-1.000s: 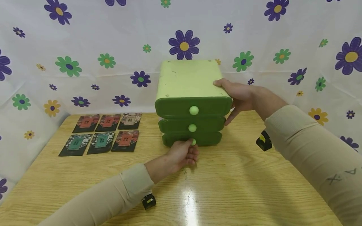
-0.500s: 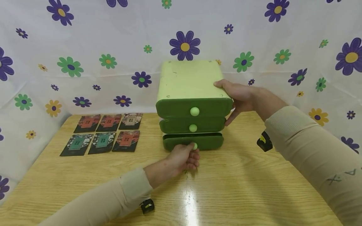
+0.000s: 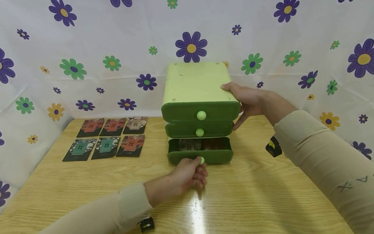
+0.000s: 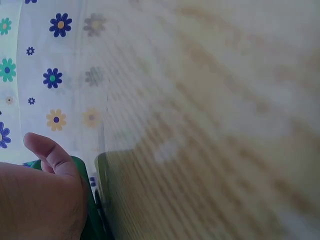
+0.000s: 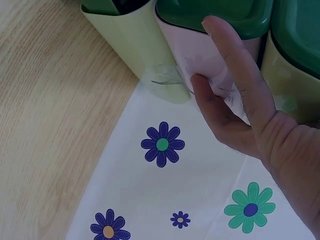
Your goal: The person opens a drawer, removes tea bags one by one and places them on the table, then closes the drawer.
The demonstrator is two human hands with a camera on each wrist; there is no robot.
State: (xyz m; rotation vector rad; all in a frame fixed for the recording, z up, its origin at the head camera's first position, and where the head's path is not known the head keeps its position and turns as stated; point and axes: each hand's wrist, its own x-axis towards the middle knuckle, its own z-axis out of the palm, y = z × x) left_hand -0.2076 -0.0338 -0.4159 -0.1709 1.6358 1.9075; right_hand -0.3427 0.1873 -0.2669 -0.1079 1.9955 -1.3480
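Observation:
A small cabinet (image 3: pixel 198 83) with a pale yellow-green top and several stacked dark green drawers stands on the table. My left hand (image 3: pixel 185 175) pinches the light green knob (image 3: pixel 202 160) of the bottom drawer (image 3: pixel 217 157), which is pulled part way out. Inside lie dark flat packets (image 3: pixel 189 145), partly hidden by the drawer front. Against the cabinet's right side rests my right hand (image 3: pixel 248 99), thumb on the top edge. In the right wrist view its fingers (image 5: pixel 235 55) reach fairly straight along the middle tier's pink side (image 5: pixel 192 55). The left wrist view hides the pinched knob.
Several flat packets with red, teal and pale labels (image 3: pixel 105 145) lie in two rows at the left of the wooden table (image 3: pixel 248 195). A white cloth with printed flowers (image 3: pixel 117 32) hangs right behind the cabinet.
The bottom drawer has slid out toward me from shut, with my left hand on its knob, and the packets inside have come into view. My right hand stays on the cabinet.

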